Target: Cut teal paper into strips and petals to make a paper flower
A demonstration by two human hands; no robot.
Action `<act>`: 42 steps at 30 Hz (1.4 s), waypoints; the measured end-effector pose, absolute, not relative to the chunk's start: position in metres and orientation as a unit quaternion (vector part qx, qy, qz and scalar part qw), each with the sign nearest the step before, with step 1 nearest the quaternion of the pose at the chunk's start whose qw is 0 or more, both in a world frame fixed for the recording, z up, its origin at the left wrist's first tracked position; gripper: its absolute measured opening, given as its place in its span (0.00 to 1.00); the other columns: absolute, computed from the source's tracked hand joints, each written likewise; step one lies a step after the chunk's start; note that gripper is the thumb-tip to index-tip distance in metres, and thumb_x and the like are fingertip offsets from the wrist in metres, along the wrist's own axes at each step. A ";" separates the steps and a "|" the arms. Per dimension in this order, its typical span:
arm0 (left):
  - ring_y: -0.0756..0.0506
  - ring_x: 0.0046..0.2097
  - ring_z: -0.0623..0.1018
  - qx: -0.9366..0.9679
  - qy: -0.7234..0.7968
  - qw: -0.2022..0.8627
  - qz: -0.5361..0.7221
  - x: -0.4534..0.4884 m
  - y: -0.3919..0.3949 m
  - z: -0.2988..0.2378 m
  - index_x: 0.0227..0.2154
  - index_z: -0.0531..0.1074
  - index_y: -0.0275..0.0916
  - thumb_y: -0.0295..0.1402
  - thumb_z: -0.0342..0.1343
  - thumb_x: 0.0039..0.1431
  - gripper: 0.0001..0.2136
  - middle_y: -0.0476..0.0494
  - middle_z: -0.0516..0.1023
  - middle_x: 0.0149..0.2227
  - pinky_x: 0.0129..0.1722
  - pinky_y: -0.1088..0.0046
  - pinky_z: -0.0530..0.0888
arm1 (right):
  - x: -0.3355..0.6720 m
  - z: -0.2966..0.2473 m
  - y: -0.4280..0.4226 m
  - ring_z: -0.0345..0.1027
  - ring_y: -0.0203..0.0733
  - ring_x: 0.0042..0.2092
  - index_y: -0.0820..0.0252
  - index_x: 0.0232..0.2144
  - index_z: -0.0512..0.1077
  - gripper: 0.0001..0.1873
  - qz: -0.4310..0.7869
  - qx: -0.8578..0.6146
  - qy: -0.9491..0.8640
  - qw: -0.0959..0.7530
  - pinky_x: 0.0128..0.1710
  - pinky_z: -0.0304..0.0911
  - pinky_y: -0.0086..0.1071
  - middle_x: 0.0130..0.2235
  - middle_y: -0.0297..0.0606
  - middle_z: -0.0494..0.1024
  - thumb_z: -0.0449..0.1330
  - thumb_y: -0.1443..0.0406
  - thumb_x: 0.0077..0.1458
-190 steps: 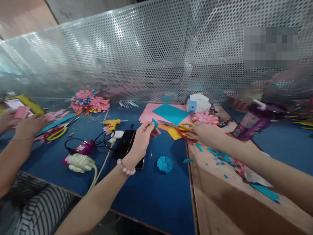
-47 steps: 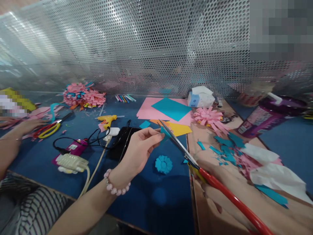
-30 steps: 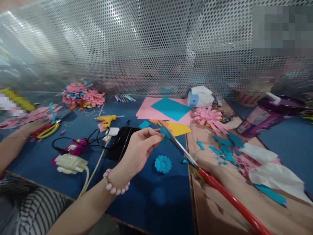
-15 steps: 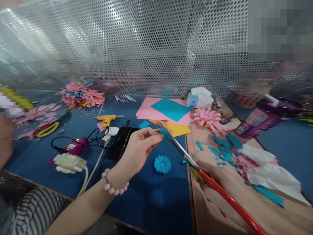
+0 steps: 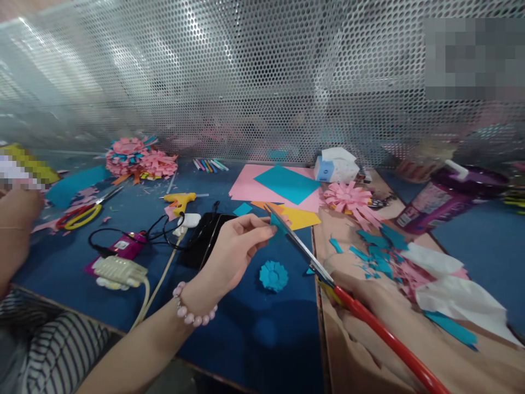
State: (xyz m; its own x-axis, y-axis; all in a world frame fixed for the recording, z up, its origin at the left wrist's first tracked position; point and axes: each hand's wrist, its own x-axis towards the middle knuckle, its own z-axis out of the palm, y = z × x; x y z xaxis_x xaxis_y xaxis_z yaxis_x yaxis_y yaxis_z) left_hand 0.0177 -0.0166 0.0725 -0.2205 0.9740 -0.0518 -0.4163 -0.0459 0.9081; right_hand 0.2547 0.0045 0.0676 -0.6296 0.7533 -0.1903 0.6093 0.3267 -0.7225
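Between the thumb and fingers of my left hand (image 5: 241, 241) is a small piece of blue paper (image 5: 277, 221). My right hand (image 5: 361, 306) is wrapped round a pair of scissors (image 5: 361, 312) with red and yellow handles. The scissor blades point up and left, and their tips lie at the blue paper. Whether they are cutting it I cannot tell. Below my left fingers, a blue paper flower (image 5: 273, 276) rests on the dark blue tabletop (image 5: 254, 350).
Behind lie pink paper (image 5: 246, 183) and a blue sheet (image 5: 287, 184). A yellow glue gun (image 5: 180, 202), cables and a power strip (image 5: 118, 271) are on the left. Paper scraps (image 5: 375, 257), a pink flower (image 5: 348, 197) and a purple cup (image 5: 443, 200) stand right. Another person's hand (image 5: 18, 219) is far left.
At the far left, the other person's hand has come further into view, and a blue paper sheet now shows beside it. My hands, the scissors and the small paper look almost unchanged.
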 end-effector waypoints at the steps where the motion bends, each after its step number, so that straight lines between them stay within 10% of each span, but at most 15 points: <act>1: 0.52 0.32 0.73 0.321 0.435 0.536 0.648 0.018 -0.016 0.072 0.18 0.70 0.36 0.26 0.65 0.46 0.09 0.48 0.75 0.30 0.40 0.72 0.70 | 0.255 0.067 0.005 0.63 0.37 0.21 0.55 0.36 0.72 0.07 0.398 -0.421 -0.810 0.090 0.17 0.60 0.28 0.23 0.35 0.71 0.57 0.60 0.57; 21: 0.50 0.35 0.74 0.328 0.439 0.530 0.647 0.017 -0.014 0.066 0.19 0.71 0.36 0.26 0.65 0.47 0.08 0.46 0.76 0.32 0.41 0.71 0.70 | 0.256 0.063 0.005 0.67 0.46 0.20 0.42 0.39 0.73 0.11 0.375 -0.422 -0.820 0.097 0.13 0.62 0.36 0.23 0.35 0.72 0.57 0.56 0.52; 42: 0.49 0.37 0.77 0.291 0.399 0.579 0.649 0.018 -0.010 0.068 0.18 0.69 0.35 0.23 0.61 0.48 0.09 0.45 0.76 0.29 0.48 0.66 0.73 | 0.250 0.056 -0.001 0.64 0.42 0.18 0.49 0.29 0.69 0.11 0.366 -0.412 -0.827 0.110 0.10 0.59 0.32 0.20 0.34 0.67 0.56 0.51 0.54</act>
State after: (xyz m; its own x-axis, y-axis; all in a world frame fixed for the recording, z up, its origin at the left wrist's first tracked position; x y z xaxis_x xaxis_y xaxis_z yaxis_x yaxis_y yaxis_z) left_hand 0.0183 -0.0097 0.0676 -0.1609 0.9834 -0.0838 -0.5193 -0.0121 0.8545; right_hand 0.2504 -0.0012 0.0561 -0.6369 0.7617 -0.1190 0.6003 0.3932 -0.6964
